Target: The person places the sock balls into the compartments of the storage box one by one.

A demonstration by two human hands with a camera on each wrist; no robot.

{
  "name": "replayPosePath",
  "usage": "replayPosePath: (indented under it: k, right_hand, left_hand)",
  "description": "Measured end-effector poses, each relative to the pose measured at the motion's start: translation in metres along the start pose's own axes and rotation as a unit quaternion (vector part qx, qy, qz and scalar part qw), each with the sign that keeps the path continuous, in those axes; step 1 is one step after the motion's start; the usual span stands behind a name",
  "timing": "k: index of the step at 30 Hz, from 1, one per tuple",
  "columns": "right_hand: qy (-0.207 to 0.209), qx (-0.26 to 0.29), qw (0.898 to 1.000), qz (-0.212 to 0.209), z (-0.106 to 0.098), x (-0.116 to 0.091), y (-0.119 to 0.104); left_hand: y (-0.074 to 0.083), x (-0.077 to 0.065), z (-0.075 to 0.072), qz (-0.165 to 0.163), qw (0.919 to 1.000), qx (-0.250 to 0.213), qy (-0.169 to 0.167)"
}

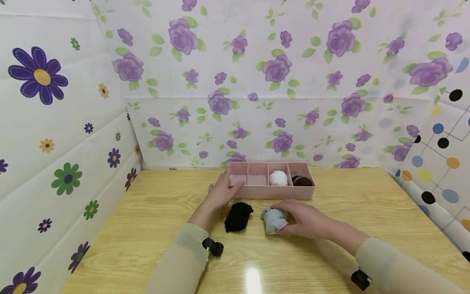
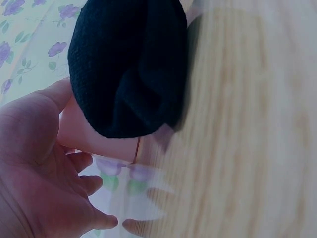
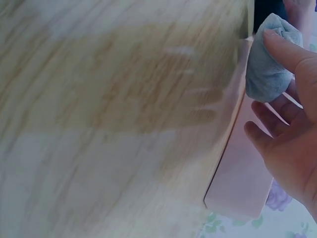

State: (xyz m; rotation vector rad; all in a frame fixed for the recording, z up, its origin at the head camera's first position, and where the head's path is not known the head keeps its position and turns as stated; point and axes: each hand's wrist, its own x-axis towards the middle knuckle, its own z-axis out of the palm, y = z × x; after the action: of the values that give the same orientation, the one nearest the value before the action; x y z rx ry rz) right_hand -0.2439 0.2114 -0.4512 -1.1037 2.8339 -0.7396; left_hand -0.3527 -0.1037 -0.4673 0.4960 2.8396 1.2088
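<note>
My right hand pinches a light grey rolled-up sock bundle between thumb and fingers, over the table in front of the box. In the right wrist view the grey bundle sits under the thumb, the lower fingers loosely spread. The left hand rests against the left end of a pink compartment box, thumb at the front rim, the other fingers loosely extended in the left wrist view. Between the hands lies a black rolled-up sock bundle, which looms large in the left wrist view.
Inside the box, the third compartment from the left holds a white bundle and the rightmost a dark brown one. The wood-grain table meets a floral cloth just behind the box. Patterned cloths also hang on both sides.
</note>
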Motion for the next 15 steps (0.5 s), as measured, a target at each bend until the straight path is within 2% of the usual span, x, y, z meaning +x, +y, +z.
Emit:
replayPosePath:
  k: [3, 8, 11, 15]
  right_hand:
    - [0.027, -0.012, 0.999, -0.012, -0.002, -0.001, -0.001]
    - [0.063, -0.002, 0.998, -0.031, -0.012, 0.003, -0.002]
    - [0.066, 0.015, 0.997, -0.024, -0.02, 0.009, -0.003]
    - [0.077, 0.009, 0.997, -0.003, -0.031, 0.019, -0.003]
  left_hand:
    - [0.013, -0.009, -0.007, -0.004, 1.0, 0.007, -0.002]
    - [0.014, -0.012, -0.006, -0.004, 0.9999, 0.014, -0.005]
    - [0.013, -0.012, -0.006, -0.002, 0.9999, 0.011, -0.006]
    - [0.014, -0.012, -0.008, -0.002, 0.9999, 0.001, -0.01]
